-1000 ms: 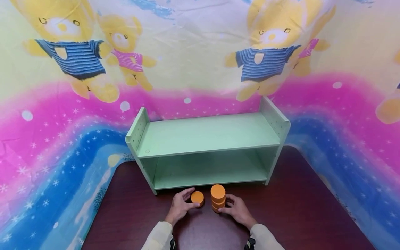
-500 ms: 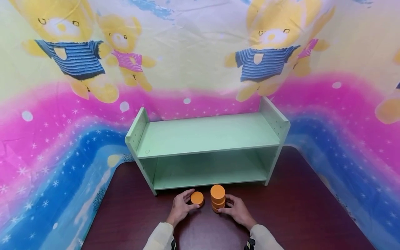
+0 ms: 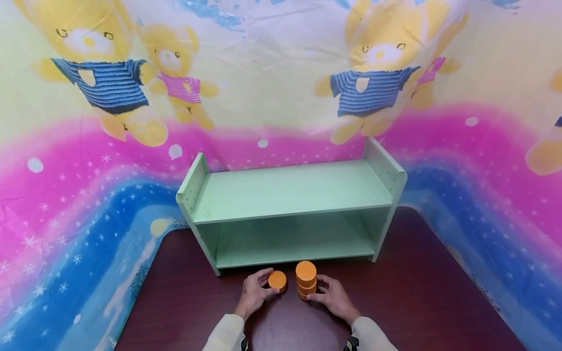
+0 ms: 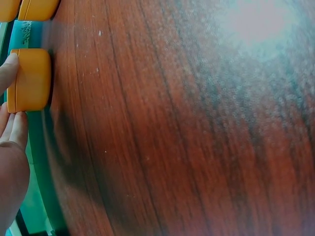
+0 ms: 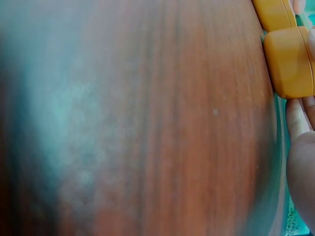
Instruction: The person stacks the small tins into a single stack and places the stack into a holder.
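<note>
On the counter [image 3: 417, 292], just nearer than the green shelf [image 3: 294, 190], the left hand [image 3: 253, 294] has a round orange box [image 3: 277, 281] in its grip; to its right, the right hand [image 3: 334, 296] grasps stacked orange boxes [image 3: 306, 279].

Smooth, plastic-looking orange cylinders [image 3: 277, 281]; glossy wood-grain table [image 3: 421, 292].

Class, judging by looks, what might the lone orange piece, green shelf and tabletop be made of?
Orange piece: likely smooth satin plastic, with rounded edges and a seam.
Green shelf: perhaps painted board, low-sheen; flat, even-coloured panels with small holes.
Tabletop: wood or wood-look laminate, glossy; grain lines and glare.
</note>
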`<state>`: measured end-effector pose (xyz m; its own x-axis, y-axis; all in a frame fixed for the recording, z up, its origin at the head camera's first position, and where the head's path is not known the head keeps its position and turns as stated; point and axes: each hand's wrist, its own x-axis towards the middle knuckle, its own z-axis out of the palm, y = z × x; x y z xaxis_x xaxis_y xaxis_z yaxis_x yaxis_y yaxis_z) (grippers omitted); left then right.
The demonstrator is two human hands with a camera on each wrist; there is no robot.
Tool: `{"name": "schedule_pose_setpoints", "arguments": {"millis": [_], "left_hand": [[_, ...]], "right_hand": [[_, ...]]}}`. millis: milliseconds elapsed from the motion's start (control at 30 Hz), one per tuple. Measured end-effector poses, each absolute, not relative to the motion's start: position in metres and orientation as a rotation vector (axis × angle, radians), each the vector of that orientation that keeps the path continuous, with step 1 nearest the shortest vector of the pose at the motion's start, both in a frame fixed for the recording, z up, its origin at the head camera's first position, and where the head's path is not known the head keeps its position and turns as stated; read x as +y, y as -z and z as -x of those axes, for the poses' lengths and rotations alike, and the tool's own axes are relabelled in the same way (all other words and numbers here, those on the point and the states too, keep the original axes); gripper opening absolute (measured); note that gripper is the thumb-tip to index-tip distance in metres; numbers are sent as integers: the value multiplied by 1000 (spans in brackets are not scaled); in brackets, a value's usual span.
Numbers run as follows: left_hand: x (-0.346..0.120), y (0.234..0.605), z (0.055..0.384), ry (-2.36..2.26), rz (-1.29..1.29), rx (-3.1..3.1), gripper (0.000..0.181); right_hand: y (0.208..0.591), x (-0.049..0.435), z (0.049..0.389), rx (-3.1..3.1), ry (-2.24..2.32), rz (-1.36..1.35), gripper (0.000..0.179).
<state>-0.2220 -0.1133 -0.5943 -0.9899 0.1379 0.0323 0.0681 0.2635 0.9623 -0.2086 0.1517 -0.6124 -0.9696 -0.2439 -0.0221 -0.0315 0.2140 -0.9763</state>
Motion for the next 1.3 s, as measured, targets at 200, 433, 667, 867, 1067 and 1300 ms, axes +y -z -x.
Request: {"name": "schedule_pose_setpoints", "arguments": {"millis": [200, 433, 667, 867, 1067, 1300], "left_hand": [[-113, 594, 221, -1854, -201, 2470, 63], [-113, 589, 221, -1849, -243, 2517, 62], [-113, 578, 219, -1865, -240, 2519, 59], [-113, 568, 219, -1929, -234, 2496, 60], [-113, 556, 220, -2015, -263, 2452, 60], [-111, 538, 221, -2070, -342, 2449, 59]], "right_hand": [[613, 152, 209, 2296, 1851, 276, 72], [614, 153, 211, 2307, 1819, 269, 74], [613, 153, 212, 2301, 1818, 243, 75], [613, 152, 210, 2296, 1822, 242, 76], [616, 152, 211, 2293, 1823, 233, 75], [614, 151, 210, 2293, 1853, 233, 71]]}}
